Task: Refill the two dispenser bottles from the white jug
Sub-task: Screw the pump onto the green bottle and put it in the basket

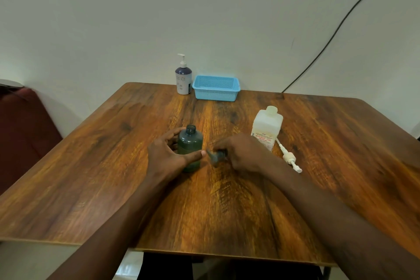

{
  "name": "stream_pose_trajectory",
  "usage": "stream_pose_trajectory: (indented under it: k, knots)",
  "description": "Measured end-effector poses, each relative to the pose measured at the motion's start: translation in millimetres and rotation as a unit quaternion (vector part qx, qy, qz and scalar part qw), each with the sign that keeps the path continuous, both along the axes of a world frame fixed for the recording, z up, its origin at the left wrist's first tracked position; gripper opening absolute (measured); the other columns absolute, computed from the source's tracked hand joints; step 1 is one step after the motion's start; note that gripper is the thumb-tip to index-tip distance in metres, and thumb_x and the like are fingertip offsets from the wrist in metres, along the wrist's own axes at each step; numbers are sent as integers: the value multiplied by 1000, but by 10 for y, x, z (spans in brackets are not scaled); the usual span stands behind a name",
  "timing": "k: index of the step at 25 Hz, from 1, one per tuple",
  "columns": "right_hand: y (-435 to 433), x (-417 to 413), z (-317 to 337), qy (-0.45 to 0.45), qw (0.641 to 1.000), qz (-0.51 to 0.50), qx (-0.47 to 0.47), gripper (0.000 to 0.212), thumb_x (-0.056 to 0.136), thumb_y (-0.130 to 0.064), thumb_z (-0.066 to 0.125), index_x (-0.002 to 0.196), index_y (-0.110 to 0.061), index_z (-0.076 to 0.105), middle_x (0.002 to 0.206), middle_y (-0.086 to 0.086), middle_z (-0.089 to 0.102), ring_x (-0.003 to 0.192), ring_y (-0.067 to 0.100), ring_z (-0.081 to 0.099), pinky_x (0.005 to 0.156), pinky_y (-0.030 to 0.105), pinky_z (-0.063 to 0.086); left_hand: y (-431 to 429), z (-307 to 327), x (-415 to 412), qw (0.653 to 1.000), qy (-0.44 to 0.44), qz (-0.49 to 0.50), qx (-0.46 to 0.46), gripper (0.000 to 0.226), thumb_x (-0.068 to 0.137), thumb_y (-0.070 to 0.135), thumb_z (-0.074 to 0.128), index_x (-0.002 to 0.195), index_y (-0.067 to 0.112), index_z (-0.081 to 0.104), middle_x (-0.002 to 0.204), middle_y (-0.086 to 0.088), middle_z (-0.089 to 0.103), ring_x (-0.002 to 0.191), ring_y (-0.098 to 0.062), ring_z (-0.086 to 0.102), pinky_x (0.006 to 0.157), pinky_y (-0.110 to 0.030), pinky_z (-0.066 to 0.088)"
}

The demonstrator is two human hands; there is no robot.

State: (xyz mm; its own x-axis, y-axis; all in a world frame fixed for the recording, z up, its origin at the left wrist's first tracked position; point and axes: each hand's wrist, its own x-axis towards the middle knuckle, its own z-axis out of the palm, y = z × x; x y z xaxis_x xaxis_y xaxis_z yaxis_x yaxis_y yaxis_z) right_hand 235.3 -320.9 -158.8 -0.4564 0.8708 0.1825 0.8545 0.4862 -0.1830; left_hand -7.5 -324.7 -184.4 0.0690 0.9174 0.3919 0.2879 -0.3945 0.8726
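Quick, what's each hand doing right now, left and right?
Left hand: closed, fingers and thumb wrapped round the upright green bottle.
Right hand: closed, holding the dark pump cap beside the bottle.

A plain pale wall (204,7) fills the upper half, with a black cable (341,22) slanting down it at 2 o'clock. The wood-grain tabletop (91,188) spans the middle. At 9 o'clock sits perhaps a dark red seat (25,132); pale floor (129,266) shows at 6 o'clock.
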Motion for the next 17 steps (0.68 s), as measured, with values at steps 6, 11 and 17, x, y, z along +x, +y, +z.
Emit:
stream_pose_trajectory:
  k: [6, 11, 17]
  knots:
    - [-57, -267, 606, 443, 883, -23, 151, 45, 89, -21, 79, 132, -20, 65, 118, -8, 72, 107, 2, 71, 86, 21, 60, 48, -25, 26, 1000, 1, 12, -4, 87, 51, 55, 96, 128, 24, 68, 121, 14, 72, 111, 0, 67, 96, -36, 59]
    - [-104, -320, 815, 554, 816, -30, 163, 44, 91, -15, 77, 133, -9, 65, 124, 8, 71, 115, 16, 70, 90, 32, 61, 42, -7, 101, 1000, 5, 2, 4, 85, 50, 56, 95, 126, 30, 69, 116, 18, 72, 108, 3, 67, 92, -28, 59]
    - [-124, -317, 820, 573, 805, -29, 153, 44, 92, -11, 77, 133, -2, 64, 125, 11, 71, 118, 20, 69, 91, 42, 62, 3, 36, 172, 999, 25, -10, 17, 74, 50, 65, 91, 116, 53, 61, 112, 28, 68, 107, 8, 64, 88, -21, 56]
